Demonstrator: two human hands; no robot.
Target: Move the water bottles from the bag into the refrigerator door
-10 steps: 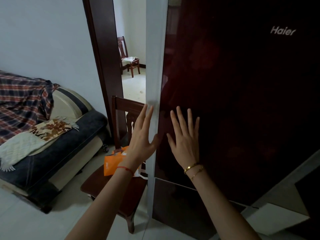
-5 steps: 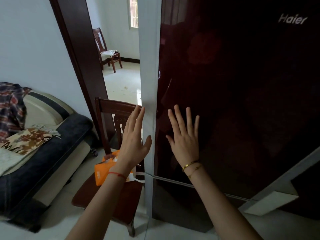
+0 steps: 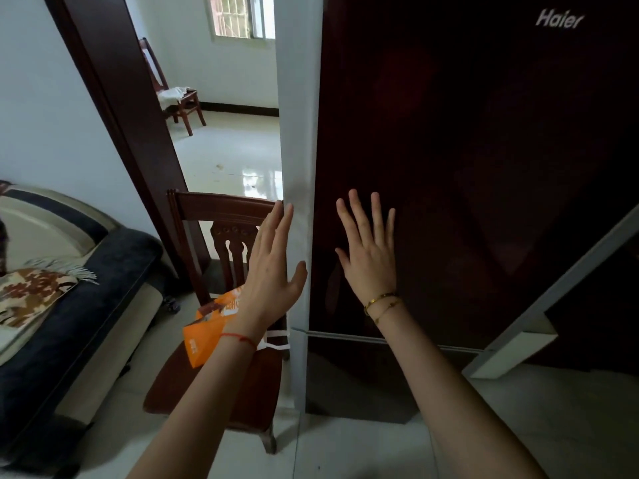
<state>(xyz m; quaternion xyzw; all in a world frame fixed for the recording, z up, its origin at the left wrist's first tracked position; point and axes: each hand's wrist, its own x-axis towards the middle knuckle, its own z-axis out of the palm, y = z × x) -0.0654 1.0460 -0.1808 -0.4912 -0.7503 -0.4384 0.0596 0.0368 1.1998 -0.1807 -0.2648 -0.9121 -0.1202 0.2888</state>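
Two hands (image 3: 271, 271) (image 3: 370, 264), two chairs (image 3: 224, 209) (image 3: 186, 102), one orange bag (image 3: 207, 337), one refrigerator (image 3: 449, 167), one sofa (image 3: 86, 305)

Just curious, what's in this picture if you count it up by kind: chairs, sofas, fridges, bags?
Wooden chairs: 2, the near wooden chair and the far wooden chair through the doorway
Sofa: 1
Haier refrigerator: 1
Orange bag: 1
Total: 5
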